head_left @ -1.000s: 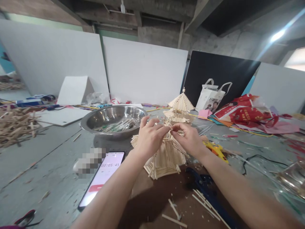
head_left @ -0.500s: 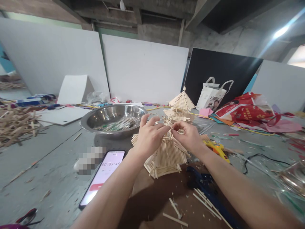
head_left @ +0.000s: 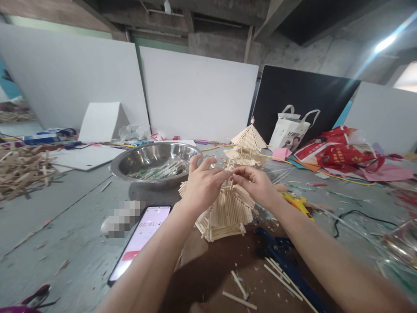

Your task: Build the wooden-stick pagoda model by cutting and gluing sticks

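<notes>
In front of me stands a pavilion-like model (head_left: 224,211) built of thin wooden sticks, with a sloped, slatted roof. At its top, my left hand (head_left: 206,182) has thumb and forefinger pinched together, the other fingers raised. My right hand (head_left: 252,184) pinches at the same spot, its fingertips meeting those of the left. Whatever is between the fingertips is too small to make out. Behind my hands rises a second stick model with a pointed roof (head_left: 249,137). Loose sticks (head_left: 283,278) lie on the brown board (head_left: 208,278) below.
A steel basin (head_left: 127,176) holding plastic-wrapped sticks is at the left, near a phone (head_left: 140,243) showing a timer. Right of the model lie a yellow glue gun (head_left: 298,204) and a blue-handled cutter (head_left: 286,265). Wood scraps (head_left: 22,171) are heaped far left; a red bag (head_left: 335,150) lies far right.
Both hands stay pinched together at the model's top, with the right hand shifted slightly left. The model has turned or shifted a little to the left.
</notes>
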Motion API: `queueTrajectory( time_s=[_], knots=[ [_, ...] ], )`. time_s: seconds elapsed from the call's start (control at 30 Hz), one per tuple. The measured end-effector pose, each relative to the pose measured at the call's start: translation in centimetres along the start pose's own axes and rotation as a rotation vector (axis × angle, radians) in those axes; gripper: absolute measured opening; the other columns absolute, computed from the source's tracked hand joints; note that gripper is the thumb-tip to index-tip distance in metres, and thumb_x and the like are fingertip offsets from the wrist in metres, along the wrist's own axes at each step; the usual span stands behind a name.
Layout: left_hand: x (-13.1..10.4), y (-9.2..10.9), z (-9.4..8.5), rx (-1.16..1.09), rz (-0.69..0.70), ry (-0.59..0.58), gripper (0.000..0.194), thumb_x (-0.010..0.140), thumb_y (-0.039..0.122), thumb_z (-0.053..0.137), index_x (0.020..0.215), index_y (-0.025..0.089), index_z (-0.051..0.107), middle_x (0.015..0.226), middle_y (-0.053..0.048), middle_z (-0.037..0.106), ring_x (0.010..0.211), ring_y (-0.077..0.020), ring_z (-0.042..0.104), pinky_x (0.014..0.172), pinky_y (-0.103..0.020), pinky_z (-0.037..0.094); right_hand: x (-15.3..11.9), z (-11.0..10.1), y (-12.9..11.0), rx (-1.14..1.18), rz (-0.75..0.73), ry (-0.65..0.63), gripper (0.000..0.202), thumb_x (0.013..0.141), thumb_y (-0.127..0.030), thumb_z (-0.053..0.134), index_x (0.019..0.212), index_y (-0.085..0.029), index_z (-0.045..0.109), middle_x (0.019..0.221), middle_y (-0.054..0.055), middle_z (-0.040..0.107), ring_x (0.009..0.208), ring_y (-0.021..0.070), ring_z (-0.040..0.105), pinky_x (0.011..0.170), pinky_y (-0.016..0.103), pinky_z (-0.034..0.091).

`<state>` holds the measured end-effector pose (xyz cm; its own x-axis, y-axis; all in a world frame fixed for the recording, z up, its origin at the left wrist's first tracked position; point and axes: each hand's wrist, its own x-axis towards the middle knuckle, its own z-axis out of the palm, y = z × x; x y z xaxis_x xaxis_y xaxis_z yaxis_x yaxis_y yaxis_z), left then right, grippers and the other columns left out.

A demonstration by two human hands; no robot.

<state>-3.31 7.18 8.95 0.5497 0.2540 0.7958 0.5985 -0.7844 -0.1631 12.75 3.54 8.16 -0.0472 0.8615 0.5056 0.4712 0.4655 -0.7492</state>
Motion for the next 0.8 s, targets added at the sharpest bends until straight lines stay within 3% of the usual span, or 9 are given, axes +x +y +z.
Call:
queueTrajectory(
  time_s=[0.53,0.8],
  knots=[
    [0.0,-0.1,0.1,-0.03,-0.011,-0.015,0.023,0.079,0.014,0.043,0.078,0.03,0.06,0.069,0.006,0.065,0.094,-0.0182,0.047,0.091,-0.042,0.015,-0.3,0.3,-0.2,-0.118,-0.038,0.059,0.016,0.076,-0.03,0.048,0.079,-0.017,0.057,0.07,0.002,0.062,0.067,0.0127,0.057,0.059,0.024,0.043],
    [-0.1,-0.4,0.7,-0.077,-0.026,0.037,0.016,0.077,0.017,0.048,0.076,0.028,0.061,0.067,0.006,0.066,0.091,-0.0176,0.05,0.092,-0.041,0.016,0.0,0.2,0.8,-0.035,-0.038,0.017,0.016,0.072,-0.027,0.053,0.085,-0.017,0.055,0.079,0.003,0.063,0.075,0.014,0.058,0.068,0.027,0.045]
  ],
)
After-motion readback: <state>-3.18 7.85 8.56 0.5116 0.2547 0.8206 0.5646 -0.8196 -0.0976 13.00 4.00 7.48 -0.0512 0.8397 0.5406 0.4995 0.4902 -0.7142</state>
